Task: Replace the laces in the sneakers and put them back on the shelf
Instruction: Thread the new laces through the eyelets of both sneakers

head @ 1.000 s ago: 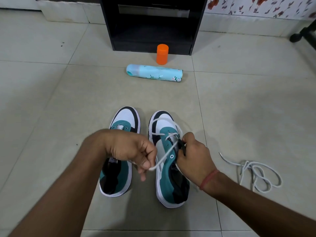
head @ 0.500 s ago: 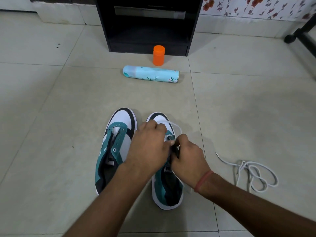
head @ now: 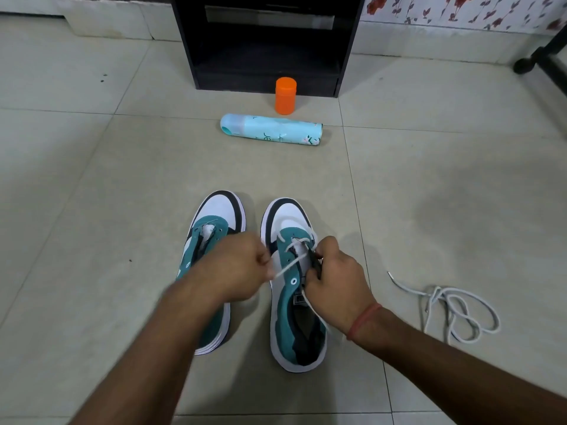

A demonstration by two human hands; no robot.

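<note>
On the floor, the left hand (head: 236, 265) pinches the white lace (head: 290, 265) running from the right sneaker (head: 294, 289); the right hand (head: 334, 282) grips that sneaker's eyelet edge just beside it.

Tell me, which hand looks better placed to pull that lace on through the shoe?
Probably the left hand: it already pinches the free end of the white lace coming out of the right sneaker. The right hand grips the shoe's eyelet edge, steadying it.

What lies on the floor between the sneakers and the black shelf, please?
In the head view, a light-blue spray can lies on its side there, with an orange cap standing beyond it.
</note>
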